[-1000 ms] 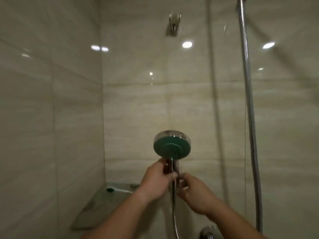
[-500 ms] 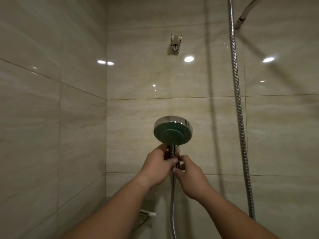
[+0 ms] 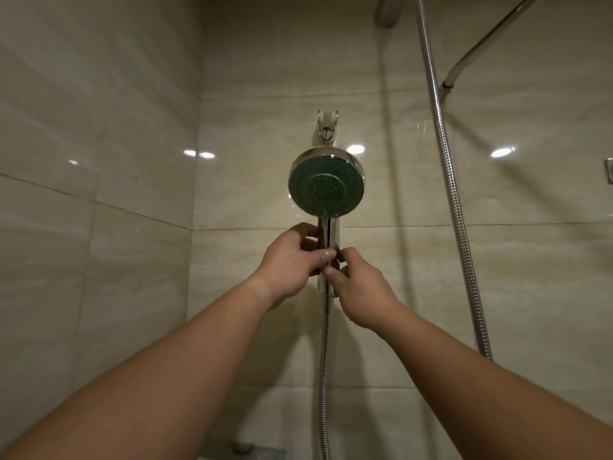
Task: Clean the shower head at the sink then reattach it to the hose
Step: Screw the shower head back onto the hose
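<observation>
A: In front of the tiled wall [image 3: 414,293], where's the shower head [image 3: 326,185]?
B: Upright, below the bracket [image 3: 326,126], hose [image 3: 324,376] hanging from its handle.
A: Hands?
B: Left hand [image 3: 292,263] grips the handle; right hand [image 3: 360,290] pinches it just below.

The left hand [image 3: 292,260] and the right hand [image 3: 360,287] cover the middle of the shower head [image 3: 326,187] handle, so how the far fingers wrap it cannot be seen. Below the hands, the hose [image 3: 323,376] runs off the bottom edge. Up and right of the hands, a second metal hose [image 3: 447,180] runs off the top edge. A blurry grey thing [image 3: 388,9] is cut off at the top.
</observation>
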A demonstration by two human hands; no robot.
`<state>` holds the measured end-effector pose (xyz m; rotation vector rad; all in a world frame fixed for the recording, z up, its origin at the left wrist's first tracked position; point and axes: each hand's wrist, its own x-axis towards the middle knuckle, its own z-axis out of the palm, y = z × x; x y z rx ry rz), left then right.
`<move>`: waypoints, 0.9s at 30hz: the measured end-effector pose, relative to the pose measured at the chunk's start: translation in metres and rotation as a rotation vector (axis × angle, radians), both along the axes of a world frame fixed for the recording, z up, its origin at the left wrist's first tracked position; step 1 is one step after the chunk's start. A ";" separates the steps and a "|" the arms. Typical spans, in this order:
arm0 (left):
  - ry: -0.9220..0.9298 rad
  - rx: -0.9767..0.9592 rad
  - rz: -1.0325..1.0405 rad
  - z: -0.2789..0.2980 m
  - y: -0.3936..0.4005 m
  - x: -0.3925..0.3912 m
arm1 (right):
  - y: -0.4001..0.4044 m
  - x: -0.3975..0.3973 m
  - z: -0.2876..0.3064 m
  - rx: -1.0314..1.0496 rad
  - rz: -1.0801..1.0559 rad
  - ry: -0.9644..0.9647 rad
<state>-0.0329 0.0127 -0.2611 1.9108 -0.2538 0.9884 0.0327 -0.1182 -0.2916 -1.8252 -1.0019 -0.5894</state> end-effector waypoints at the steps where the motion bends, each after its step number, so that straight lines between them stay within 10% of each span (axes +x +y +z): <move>1: -0.002 -0.005 -0.011 0.001 0.000 0.000 | 0.001 0.001 0.002 0.012 0.001 0.003; 27: -0.212 0.063 0.034 0.210 -0.004 0.022 | 0.005 0.010 0.213 0.143 -0.045 -0.213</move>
